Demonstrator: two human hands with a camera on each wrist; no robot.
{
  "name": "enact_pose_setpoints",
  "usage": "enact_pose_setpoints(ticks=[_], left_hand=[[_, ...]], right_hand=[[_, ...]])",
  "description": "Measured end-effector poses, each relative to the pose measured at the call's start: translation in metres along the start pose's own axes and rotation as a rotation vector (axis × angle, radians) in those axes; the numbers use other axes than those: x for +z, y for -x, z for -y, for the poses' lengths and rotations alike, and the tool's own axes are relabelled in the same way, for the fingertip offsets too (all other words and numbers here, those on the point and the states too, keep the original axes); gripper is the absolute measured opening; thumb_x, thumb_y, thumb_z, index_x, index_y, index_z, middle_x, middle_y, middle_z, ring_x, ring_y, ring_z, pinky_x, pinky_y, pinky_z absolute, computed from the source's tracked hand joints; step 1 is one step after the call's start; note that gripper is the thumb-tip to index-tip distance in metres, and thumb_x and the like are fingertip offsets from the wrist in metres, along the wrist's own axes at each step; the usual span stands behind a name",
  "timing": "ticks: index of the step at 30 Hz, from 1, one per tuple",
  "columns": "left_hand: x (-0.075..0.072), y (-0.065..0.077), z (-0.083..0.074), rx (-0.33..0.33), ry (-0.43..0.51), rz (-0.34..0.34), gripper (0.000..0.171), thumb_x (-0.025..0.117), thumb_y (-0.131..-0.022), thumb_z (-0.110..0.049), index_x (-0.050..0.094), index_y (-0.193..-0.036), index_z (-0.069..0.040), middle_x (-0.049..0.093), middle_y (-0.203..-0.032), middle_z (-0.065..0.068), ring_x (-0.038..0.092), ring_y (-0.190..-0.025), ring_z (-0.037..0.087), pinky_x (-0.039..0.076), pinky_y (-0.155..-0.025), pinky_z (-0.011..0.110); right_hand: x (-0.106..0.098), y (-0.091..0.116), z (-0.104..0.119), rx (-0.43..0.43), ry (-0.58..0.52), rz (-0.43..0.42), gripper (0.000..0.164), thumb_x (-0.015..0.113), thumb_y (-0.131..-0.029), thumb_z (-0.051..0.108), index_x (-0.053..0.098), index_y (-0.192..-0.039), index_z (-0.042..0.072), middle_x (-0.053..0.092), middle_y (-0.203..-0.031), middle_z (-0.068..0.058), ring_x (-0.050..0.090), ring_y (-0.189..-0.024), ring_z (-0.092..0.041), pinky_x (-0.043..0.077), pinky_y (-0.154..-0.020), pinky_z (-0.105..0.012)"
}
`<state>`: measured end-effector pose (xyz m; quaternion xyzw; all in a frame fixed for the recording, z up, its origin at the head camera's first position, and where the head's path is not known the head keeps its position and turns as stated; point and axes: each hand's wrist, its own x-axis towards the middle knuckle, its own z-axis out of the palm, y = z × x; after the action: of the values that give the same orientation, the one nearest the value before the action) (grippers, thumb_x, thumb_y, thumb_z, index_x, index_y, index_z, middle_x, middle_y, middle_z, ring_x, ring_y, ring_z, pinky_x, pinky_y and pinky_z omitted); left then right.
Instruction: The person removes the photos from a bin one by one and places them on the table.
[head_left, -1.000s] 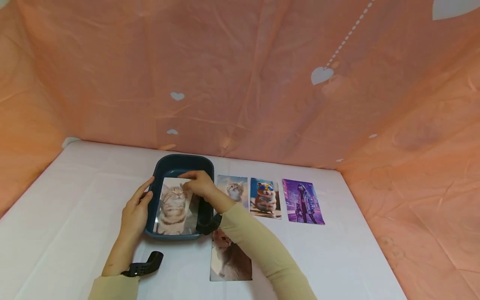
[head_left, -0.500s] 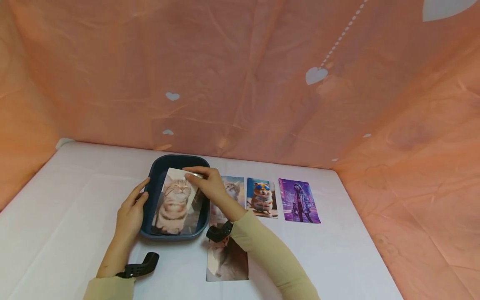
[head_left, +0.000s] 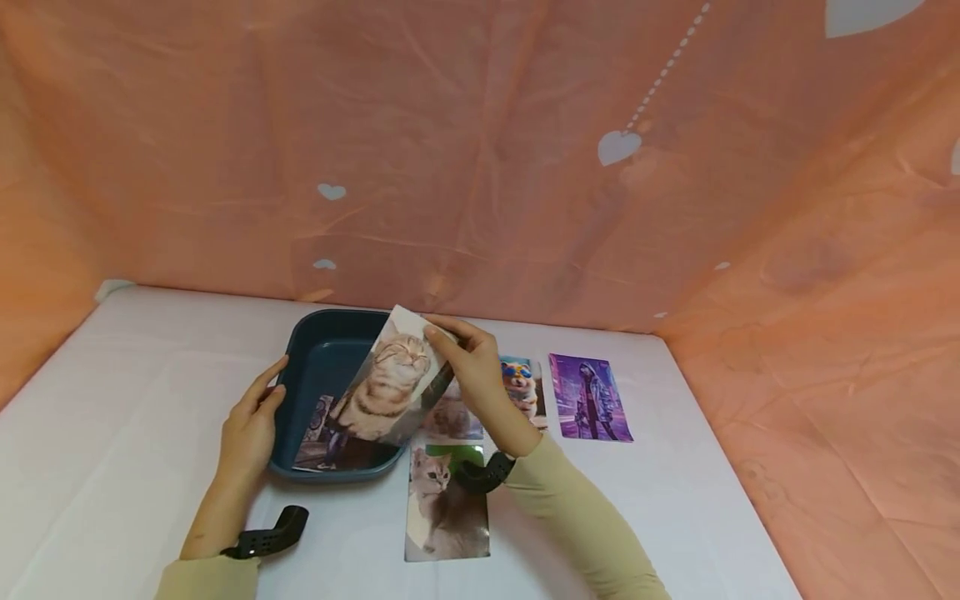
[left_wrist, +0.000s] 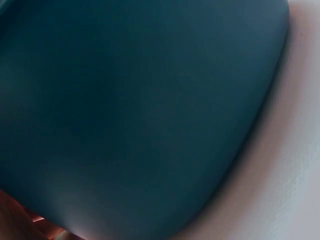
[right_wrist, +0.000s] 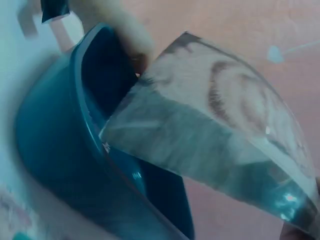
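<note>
My right hand [head_left: 476, 371] pinches the upper right edge of a photo card [head_left: 393, 367] that shows a striped cat with its eyes closed. The card is tilted above the right side of a dark blue tub [head_left: 315, 354], and in the right wrist view the photo card [right_wrist: 225, 110] bends in a curve. Inside the tub, partly covered, lies a darker photo card [head_left: 322, 433]. My left hand [head_left: 251, 429] touches the tub's left side with its fingers extended. In the left wrist view the tub wall [left_wrist: 150, 110] fills most of the picture.
Right of the tub lie a partly hidden kitten card [head_left: 453, 421], a hamster card [head_left: 534, 392] and a purple hooded-figure card [head_left: 592, 398]. A grey cat card [head_left: 446, 517] lies nearer the front. An orange curtain [head_left: 450, 167] surrounds the white table [head_left: 637, 508].
My right hand has lifted the striped cat card out of the tub, up and to the right. The darker card beneath has come into view. My left hand stays at the tub's side.
</note>
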<state>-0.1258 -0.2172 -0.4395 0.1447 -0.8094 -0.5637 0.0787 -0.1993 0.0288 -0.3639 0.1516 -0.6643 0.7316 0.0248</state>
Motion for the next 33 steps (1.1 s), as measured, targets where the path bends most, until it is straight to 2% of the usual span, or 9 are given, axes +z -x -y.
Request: enact_pose_setpoints(ticks=[2,5,9,16,20,24,29,33], left_hand=[[-0.001,0.000,0.000,-0.006,-0.001,-0.004,0.046,0.030,-0.104,-0.033,0.034,-0.150,-0.025,0.042,-0.142,0.026,0.035,-0.131,0.042,0.022,-0.108,0.061],[-0.002,-0.001,0.001,-0.011,0.002,-0.008,0.046,0.030,-0.104,-0.033,0.034,-0.150,-0.025,0.041,-0.143,0.026,0.034,-0.132,0.043,0.021,-0.108,0.062],[-0.004,-0.002,0.002,-0.010,0.006,-0.013,0.046,0.030,-0.105,-0.033,0.034,-0.149,-0.025,0.041,-0.143,0.026,0.033,-0.134,0.042,0.021,-0.109,0.061],[-0.005,-0.003,0.003,0.004,-0.018,-0.026,0.046,0.031,-0.104,-0.033,0.036,-0.149,-0.023,0.042,-0.142,0.027,0.035,-0.133,0.044,0.022,-0.108,0.061],[-0.005,-0.003,0.003,0.001,-0.011,-0.023,0.046,0.031,-0.104,-0.033,0.036,-0.149,-0.023,0.042,-0.143,0.026,0.034,-0.133,0.043,0.022,-0.108,0.061],[-0.004,-0.003,0.002,-0.006,-0.005,-0.019,0.046,0.031,-0.104,-0.034,0.036,-0.149,-0.023,0.041,-0.144,0.026,0.034,-0.134,0.042,0.021,-0.109,0.061],[-0.002,-0.003,0.002,-0.011,-0.007,-0.014,0.046,0.031,-0.104,-0.034,0.035,-0.149,-0.024,0.040,-0.144,0.025,0.033,-0.134,0.042,0.021,-0.109,0.061],[-0.001,-0.002,0.001,-0.009,-0.012,-0.010,0.046,0.031,-0.104,-0.034,0.035,-0.149,-0.023,0.041,-0.143,0.026,0.034,-0.133,0.043,0.021,-0.108,0.061]], right_hand=[[-0.010,0.003,0.003,-0.023,-0.027,-0.044,0.030,0.064,-0.090,0.005,0.063,-0.115,-0.012,0.070,-0.090,0.010,0.061,-0.070,-0.003,0.050,-0.062,-0.019],[-0.025,0.010,0.003,-0.023,-0.008,-0.079,0.030,0.064,-0.090,0.007,0.064,-0.114,-0.010,0.070,-0.091,0.008,0.061,-0.071,-0.004,0.051,-0.062,-0.020],[-0.046,0.026,-0.007,0.067,0.067,-0.081,0.028,0.064,-0.090,0.010,0.067,-0.114,-0.004,0.070,-0.090,0.005,0.063,-0.069,-0.007,0.052,-0.060,-0.023],[-0.076,0.051,-0.029,0.180,0.150,-0.079,0.027,0.065,-0.089,0.005,0.067,-0.113,-0.007,0.065,-0.116,-0.014,0.062,-0.085,-0.006,0.051,-0.067,-0.021],[-0.092,0.059,-0.034,0.232,0.184,-0.079,0.027,0.066,-0.089,0.007,0.068,-0.113,-0.005,0.065,-0.119,-0.016,0.064,-0.086,-0.008,0.052,-0.068,-0.022],[-0.108,0.064,-0.037,0.268,0.237,-0.033,0.027,0.066,-0.090,0.011,0.068,-0.114,-0.002,0.065,-0.121,-0.013,0.063,-0.091,-0.008,0.052,-0.071,-0.023],[-0.128,0.069,-0.038,0.301,0.372,0.061,0.029,0.066,-0.090,0.017,0.069,-0.115,0.002,0.065,-0.123,-0.012,0.061,-0.098,-0.008,0.050,-0.073,-0.022],[-0.144,0.071,-0.039,0.323,0.406,0.127,0.031,0.066,-0.091,0.019,0.068,-0.116,0.001,0.063,-0.126,-0.013,0.058,-0.113,-0.019,0.049,-0.079,-0.023]])
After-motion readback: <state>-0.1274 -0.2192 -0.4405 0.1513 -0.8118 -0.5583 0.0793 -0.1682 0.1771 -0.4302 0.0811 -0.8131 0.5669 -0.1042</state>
